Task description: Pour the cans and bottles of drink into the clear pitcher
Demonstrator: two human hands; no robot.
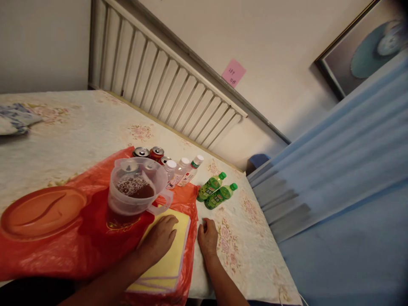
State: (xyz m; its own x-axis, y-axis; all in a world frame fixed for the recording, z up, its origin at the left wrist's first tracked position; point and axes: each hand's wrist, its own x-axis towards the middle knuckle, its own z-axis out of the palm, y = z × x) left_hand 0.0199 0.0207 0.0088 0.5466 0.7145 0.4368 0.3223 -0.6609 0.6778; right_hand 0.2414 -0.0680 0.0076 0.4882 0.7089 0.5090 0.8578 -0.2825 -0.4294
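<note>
My left hand rests palm down on a stack of yellow cloths with pale purple edging; its thumb is apart from the fingers and it grips nothing. On the tablecloth, to the right of the cloths, my right hand lies with its fingers curled in, no object visible in them. Just beyond my left hand stands a clear plastic pitcher, its handle toward the right. Dark brown liquid with foam partly fills it. An orange-red plastic lid lies left of the pitcher.
Behind the pitcher are several drink cans and several clear bottles with white caps. Two green bottles stand farther right. A red plastic sheet covers part of the floral tablecloth. A radiator and blue curtain border the table.
</note>
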